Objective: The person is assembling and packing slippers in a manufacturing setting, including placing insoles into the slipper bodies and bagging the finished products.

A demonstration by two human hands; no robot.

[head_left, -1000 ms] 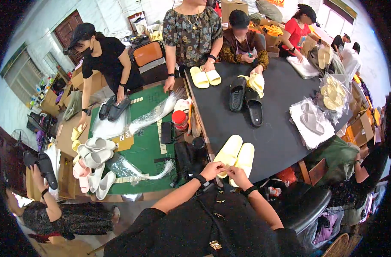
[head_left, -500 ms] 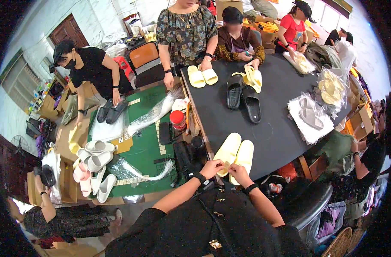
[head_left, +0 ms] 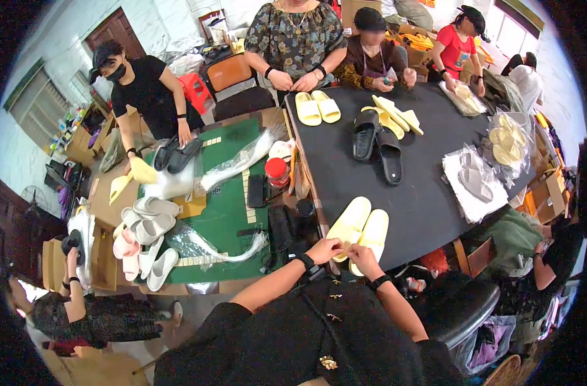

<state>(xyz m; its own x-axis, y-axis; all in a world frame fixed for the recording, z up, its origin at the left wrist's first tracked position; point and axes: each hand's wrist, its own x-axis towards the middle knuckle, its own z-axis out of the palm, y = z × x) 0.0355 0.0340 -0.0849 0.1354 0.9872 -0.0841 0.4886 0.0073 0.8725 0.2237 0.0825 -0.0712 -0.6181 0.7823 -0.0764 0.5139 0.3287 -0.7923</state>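
A pair of pale yellow slide slippers lies side by side on the black tabletop (head_left: 428,186) at its near edge: the left slipper (head_left: 352,215) and the right slipper (head_left: 374,230). My left hand (head_left: 325,249) is at the near end of the left slipper, thumb and fingers pinched. My right hand (head_left: 364,258) overlaps the near end of the right slipper, its fingers pinched close to the left hand's. Whatever is between my fingertips is too small to make out. Both hands partly cover the slippers' near ends.
Farther up lie black slippers (head_left: 390,157), yellow slippers (head_left: 396,116) and bagged grey slippers (head_left: 475,180). On the green table (head_left: 223,238) are a red-lidded jar (head_left: 277,172), plastic strands and grey slippers (head_left: 155,225). Several co-workers stand or sit around both tables.
My hands have moved slightly apart, still pinched. The co-worker across has let go of a yellow slipper; another has put yellow slippers down by the black ones. At left, a co-worker has lifted yellow slippers.
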